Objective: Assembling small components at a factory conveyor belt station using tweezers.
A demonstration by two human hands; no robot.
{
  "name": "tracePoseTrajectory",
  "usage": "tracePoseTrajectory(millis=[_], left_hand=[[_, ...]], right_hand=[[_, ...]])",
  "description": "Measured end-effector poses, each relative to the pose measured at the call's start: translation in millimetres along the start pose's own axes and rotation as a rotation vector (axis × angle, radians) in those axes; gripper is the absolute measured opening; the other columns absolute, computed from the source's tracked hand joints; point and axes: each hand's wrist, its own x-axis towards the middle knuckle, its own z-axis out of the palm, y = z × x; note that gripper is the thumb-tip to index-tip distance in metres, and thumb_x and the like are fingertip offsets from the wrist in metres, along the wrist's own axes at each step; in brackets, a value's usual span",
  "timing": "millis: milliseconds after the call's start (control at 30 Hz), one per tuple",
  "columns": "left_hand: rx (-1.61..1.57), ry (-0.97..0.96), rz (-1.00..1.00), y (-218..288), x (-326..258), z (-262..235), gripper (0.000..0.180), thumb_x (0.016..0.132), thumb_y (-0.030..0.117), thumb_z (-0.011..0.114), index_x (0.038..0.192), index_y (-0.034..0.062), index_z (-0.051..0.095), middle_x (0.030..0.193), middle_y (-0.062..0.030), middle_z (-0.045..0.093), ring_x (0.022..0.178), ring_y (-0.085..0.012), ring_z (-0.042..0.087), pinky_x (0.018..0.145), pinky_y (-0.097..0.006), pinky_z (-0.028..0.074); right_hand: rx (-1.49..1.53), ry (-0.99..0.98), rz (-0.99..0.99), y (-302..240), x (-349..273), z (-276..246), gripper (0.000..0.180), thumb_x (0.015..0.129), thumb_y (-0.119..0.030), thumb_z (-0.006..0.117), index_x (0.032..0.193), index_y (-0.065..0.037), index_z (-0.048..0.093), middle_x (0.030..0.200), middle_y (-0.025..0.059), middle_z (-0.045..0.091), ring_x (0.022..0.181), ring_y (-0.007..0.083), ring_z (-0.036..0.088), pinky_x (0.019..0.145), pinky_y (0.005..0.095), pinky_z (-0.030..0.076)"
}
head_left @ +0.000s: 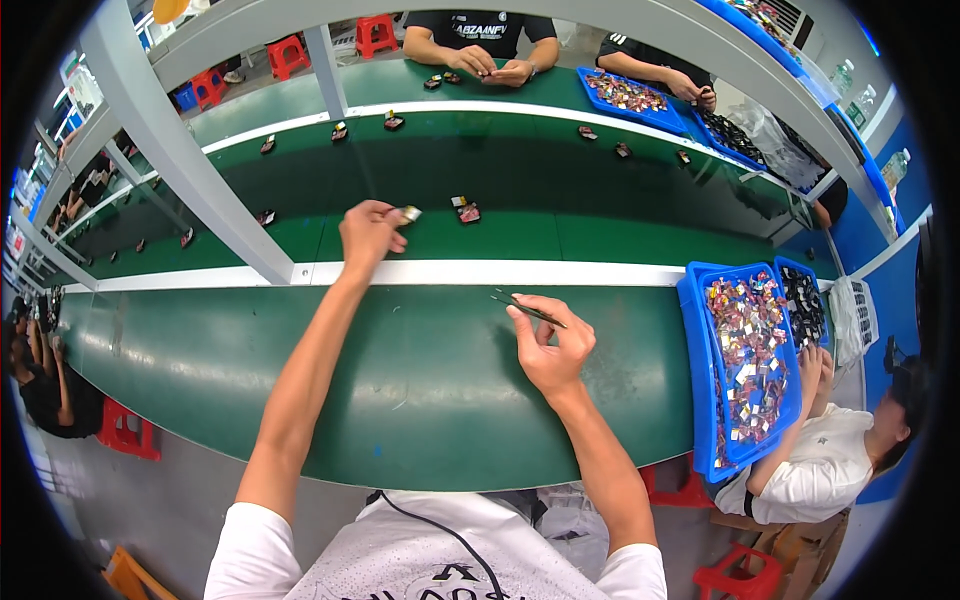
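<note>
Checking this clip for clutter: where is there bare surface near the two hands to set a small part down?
The green table is bare between the white rail and its near edge, left of the blue tray. On the belt beyond the rail, free room lies right of the small part. The left hand holds a small piece; the right hand holds tweezers. The tray is crowded.

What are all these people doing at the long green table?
A person sits at a green conveyor belt. The left hand reaches out over the belt's middle strip, pinching a small shiny part, close to another small part lying there. The right hand holds thin tweezers above the near belt. A blue tray of colourful pieces sits to the right, and other people work nearby.
</note>
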Motion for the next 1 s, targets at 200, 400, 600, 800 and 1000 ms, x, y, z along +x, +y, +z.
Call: tracePoseTrajectory(millis=[200, 400, 600, 800, 1000], left_hand=[[0.879, 0.438, 0.415, -31, 54, -32, 0.028, 0.090, 0.020, 0.072, 0.103, -0.0046, 0.072, 0.085, -0.0204, 0.072, 0.084, -0.0349, 0.072, 0.071, -0.045, 0.056], [0.462, -0.020, 0.215, 1, 20, 13, 0.025, 0.090, 0.023, 0.073, 0.085, -0.0016, 0.074, 0.072, -0.0095, 0.073, 0.056, -0.0189, 0.066, 0.054, -0.034, 0.052], [0.552, -0.104, 0.055, 1, 21, 65, 0.040, 0.077, 0.034, 0.089, 0.071, -0.0010, 0.071, 0.071, -0.0164, 0.072, 0.067, -0.0340, 0.071, 0.068, -0.039, 0.056], [0.414, -0.131, -0.028, 5, 20, 60, 0.031, 0.083, 0.022, 0.083, 0.069, -0.0002, 0.066, 0.065, -0.0091, 0.068, 0.055, -0.0148, 0.062, 0.047, -0.030, 0.045], [0.016, -0.354, -0.118, 31, -24, 31, 0.015, 0.090, 0.011, 0.072, 0.091, -0.0012, 0.062, 0.085, -0.0114, 0.073, 0.054, -0.0126, 0.064, 0.042, -0.024, 0.044]], right_hand=[[-0.005, 0.002, 0.048, 1, 2, -1, 0.019, 0.076, 0.001, 0.083, 0.091, -0.005, 0.074, 0.062, 0.0002, 0.063, 0.039, 0.0077, 0.036, 0.041, 0.0248, 0.028], [0.015, -0.048, 0.035, -3, 2, -1, 0.018, 0.076, -0.001, 0.084, 0.090, -0.005, 0.074, 0.067, 0.0020, 0.068, 0.040, 0.0079, 0.037, 0.041, 0.0250, 0.030], [0.004, -0.100, 0.026, -4, -2, 1, 0.019, 0.074, 0.001, 0.083, 0.089, -0.006, 0.073, 0.073, 0.0043, 0.073, 0.040, 0.0102, 0.043, 0.041, 0.0266, 0.034], [0.009, -0.082, 0.034, -6, 0, -1, 0.020, 0.074, 0.000, 0.083, 0.089, -0.006, 0.073, 0.075, 0.0042, 0.073, 0.039, 0.0107, 0.042, 0.041, 0.0272, 0.034], [0.026, -0.086, 0.080, -4, -1, -2, 0.018, 0.076, -0.001, 0.083, 0.090, -0.005, 0.073, 0.076, 0.0043, 0.073, 0.040, 0.0091, 0.041, 0.042, 0.0259, 0.033]])
